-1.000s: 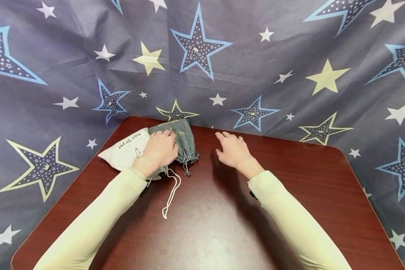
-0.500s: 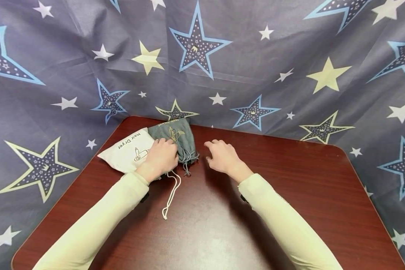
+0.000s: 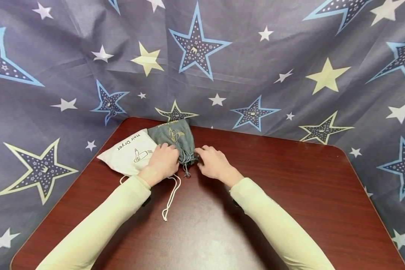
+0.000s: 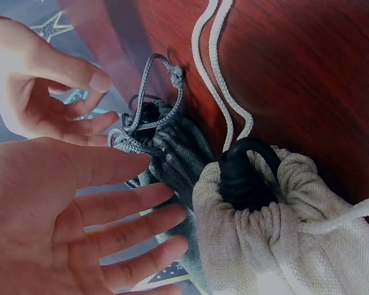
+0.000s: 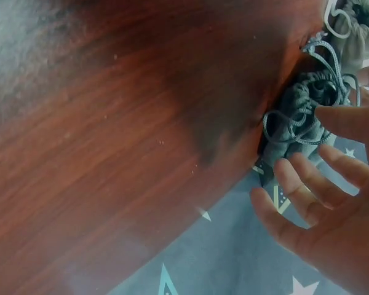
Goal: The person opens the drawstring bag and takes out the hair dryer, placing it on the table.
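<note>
A dark grey drawstring bag (image 3: 180, 137) with hair dryer print lies at the table's back left. Beside it, a white drawstring bag (image 3: 129, 150) printed "Hair Dryer" lies on its side. My left hand (image 3: 162, 161), fingers loosely extended, is above the white bag's neck, next to the grey bag; whether it touches either is unclear. My right hand (image 3: 213, 162) is at the grey bag's gathered mouth, thumb and fingers apart around its right side near the grey cords (image 4: 150, 92). A black cable end (image 4: 246, 178) pokes from the white bag's mouth.
The brown wooden table (image 3: 256, 210) runs to a star-printed fabric backdrop (image 3: 256, 67) behind and at both sides. A white drawstring cord (image 3: 170, 198) trails from the white bag toward the near side.
My right hand has moved left and nearer to the grey bag's mouth. My left hand has shifted slightly nearer to me, uncovering the prints on both bags. The bags stay in place.
</note>
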Available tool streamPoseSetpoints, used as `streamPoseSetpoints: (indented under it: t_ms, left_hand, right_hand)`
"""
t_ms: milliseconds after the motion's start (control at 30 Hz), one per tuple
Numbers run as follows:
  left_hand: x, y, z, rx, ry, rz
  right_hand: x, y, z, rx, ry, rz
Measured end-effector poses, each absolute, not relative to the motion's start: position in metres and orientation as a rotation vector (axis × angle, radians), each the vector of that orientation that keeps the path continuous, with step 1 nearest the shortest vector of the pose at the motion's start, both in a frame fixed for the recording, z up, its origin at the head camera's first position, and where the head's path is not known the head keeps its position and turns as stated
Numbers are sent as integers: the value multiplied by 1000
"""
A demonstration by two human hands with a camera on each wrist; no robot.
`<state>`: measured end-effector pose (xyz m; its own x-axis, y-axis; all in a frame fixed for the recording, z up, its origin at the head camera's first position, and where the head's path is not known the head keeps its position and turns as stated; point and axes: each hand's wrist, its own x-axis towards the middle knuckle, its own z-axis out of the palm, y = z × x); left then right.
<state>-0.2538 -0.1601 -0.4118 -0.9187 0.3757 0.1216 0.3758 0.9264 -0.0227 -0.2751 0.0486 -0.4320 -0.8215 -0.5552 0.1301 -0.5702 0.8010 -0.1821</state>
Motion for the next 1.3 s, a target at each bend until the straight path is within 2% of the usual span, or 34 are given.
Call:
streamPoseSetpoints:
  t_ms: [1300]
  left_hand:
    - [-252,-139,-422,-586,-3038,-12]
  right_hand:
    - [-272,48,-442,907,-2927,363]
